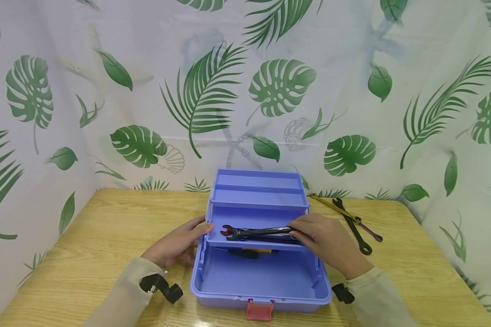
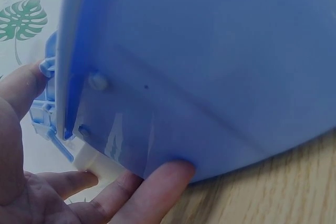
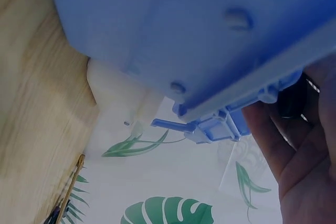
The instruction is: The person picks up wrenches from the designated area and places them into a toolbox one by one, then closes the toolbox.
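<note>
An open blue toolbox (image 1: 262,279) stands on the table, its tiered tray (image 1: 258,214) raised at the back. With its fingertips my right hand (image 1: 325,240) pinches the end of a dark combination wrench (image 1: 253,233) over the lower tray. Several more wrenches lie beneath it there, one with a red open end (image 1: 227,228). At the toolbox's left side, my left hand (image 1: 176,243) has its thumb on the tray's rim and fairly straight fingers against the blue side wall (image 2: 210,77). The right wrist view shows a dark part of the held wrench (image 3: 292,100) by the fingers.
On the wooden table (image 1: 118,227), right of the toolbox, lie a yellow wrench (image 1: 331,204), a black wrench (image 1: 353,230) and a purple wrench (image 1: 372,232). Black and yellow tool parts (image 1: 245,253) show below the tray. A leaf-patterned curtain (image 1: 270,127) hangs behind. A red latch (image 1: 259,310) is at the front.
</note>
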`<state>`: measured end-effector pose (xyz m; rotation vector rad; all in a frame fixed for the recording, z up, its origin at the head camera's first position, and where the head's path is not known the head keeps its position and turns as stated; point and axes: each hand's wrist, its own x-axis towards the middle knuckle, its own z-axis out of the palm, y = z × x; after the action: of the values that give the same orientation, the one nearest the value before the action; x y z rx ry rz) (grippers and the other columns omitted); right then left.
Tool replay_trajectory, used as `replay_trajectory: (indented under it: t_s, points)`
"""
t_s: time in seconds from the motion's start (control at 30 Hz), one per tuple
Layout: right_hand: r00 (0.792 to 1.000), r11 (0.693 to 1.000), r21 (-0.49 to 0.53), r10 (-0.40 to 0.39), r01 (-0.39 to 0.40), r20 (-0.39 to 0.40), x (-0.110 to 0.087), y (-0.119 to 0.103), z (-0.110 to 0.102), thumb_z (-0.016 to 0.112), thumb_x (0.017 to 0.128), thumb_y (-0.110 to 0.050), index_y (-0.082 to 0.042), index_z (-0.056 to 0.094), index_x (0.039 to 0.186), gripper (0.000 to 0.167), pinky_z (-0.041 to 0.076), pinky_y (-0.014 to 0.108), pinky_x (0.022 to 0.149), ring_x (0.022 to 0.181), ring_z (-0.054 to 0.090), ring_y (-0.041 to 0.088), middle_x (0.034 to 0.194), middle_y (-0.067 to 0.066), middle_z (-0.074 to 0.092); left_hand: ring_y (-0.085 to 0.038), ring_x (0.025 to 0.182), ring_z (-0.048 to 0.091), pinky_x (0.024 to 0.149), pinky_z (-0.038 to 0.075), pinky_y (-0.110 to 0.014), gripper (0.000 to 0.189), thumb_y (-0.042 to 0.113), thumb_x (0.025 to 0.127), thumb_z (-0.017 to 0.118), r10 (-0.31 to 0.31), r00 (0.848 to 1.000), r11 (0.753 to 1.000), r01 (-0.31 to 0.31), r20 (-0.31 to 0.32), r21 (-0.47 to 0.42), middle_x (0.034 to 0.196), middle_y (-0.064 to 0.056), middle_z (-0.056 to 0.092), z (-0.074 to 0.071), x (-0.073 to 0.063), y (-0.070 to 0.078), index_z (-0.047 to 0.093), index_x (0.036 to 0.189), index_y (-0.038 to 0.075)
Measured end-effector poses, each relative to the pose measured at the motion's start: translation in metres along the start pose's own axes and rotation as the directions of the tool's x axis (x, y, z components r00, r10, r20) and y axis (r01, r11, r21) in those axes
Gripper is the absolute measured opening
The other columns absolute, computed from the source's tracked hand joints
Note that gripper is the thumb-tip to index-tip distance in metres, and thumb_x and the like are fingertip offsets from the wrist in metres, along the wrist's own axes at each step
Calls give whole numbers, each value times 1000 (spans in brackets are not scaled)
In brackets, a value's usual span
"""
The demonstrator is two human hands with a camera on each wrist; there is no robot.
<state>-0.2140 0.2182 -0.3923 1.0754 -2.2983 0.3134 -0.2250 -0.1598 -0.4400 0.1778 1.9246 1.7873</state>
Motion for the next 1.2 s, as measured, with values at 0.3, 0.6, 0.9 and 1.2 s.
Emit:
replay_trajectory:
  t_s: [0.3, 0.6, 0.9, 1.2]
  points:
    - [1000, 1000, 28, 12, -13, 12, 2, -2, 2, 87, 83, -16, -13, 82, 101, 19, 62, 34, 70, 84, 73, 14, 95, -3, 77, -37, 115, 68, 77, 63, -56, 79, 51, 103, 58, -3, 1000, 1000, 3, -8, 5, 142, -25, 60, -1, 1, 0, 22, 165, 17]
    - [996, 997, 46, 57, -60, 63, -1, -2, 6, 87, 83, -20, -14, 82, 102, 20, 59, 40, 81, 85, 69, 15, 93, -3, 76, -37, 114, 69, 77, 63, -56, 79, 51, 103, 58, -4, 1000, 1000, 4, -7, 3, 141, -25, 61, 0, 1, -1, 22, 165, 15]
    - [993, 993, 86, 71, -79, 94, -2, -1, 6, 84, 87, -18, -14, 82, 102, 15, 53, 46, 92, 89, 68, 15, 94, -4, 75, -38, 112, 69, 76, 63, -56, 80, 51, 103, 59, -8, 1000, 1000, 8, -13, 9, 140, -26, 61, 1, 1, -1, 22, 165, 16]
    - [996, 989, 111, 94, -93, -2, -1, 4, -7, 80, 89, -8, -13, 79, 97, 10, 59, 41, 79, 92, 70, 17, 96, -4, 74, -38, 113, 69, 77, 63, -56, 81, 52, 102, 59, -13, 1000, 1000, 13, -15, 12, 140, -26, 61, 0, 1, 0, 22, 165, 15]
